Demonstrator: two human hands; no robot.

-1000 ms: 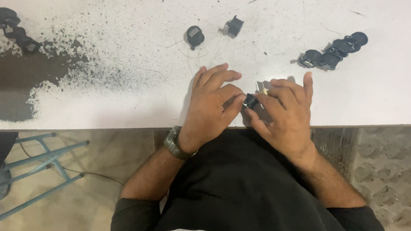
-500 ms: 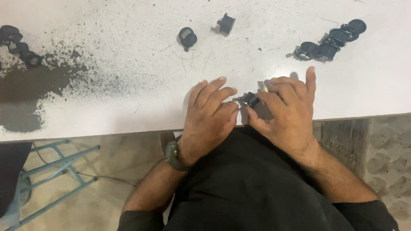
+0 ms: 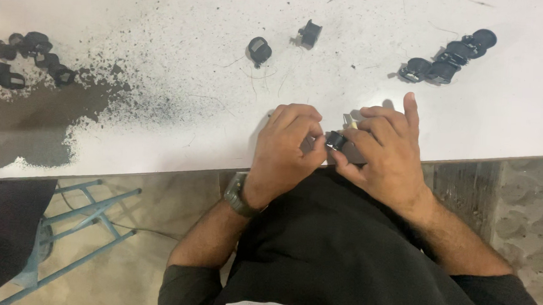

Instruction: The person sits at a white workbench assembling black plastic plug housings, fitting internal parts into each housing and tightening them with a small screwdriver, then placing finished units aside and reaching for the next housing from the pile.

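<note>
Both my hands meet at the near edge of the white table (image 3: 165, 54). My left hand (image 3: 284, 150) and my right hand (image 3: 386, 155) pinch a small black round part (image 3: 336, 140) between their fingertips. A small pale piece (image 3: 351, 121) shows just above the right hand's fingers. A watch (image 3: 235, 194) sits on my left wrist. Most of the held part is hidden by my fingers.
Two loose black parts (image 3: 259, 49) (image 3: 310, 34) lie beyond my hands. A cluster of black parts (image 3: 450, 56) lies at the far right, another cluster (image 3: 29, 56) at the far left. Dark dust (image 3: 51, 110) stains the left of the table. A blue metal frame (image 3: 76, 223) stands below the table.
My hands have stayed together on the small black part, with fingers shifting slightly. The view has drifted a little.
</note>
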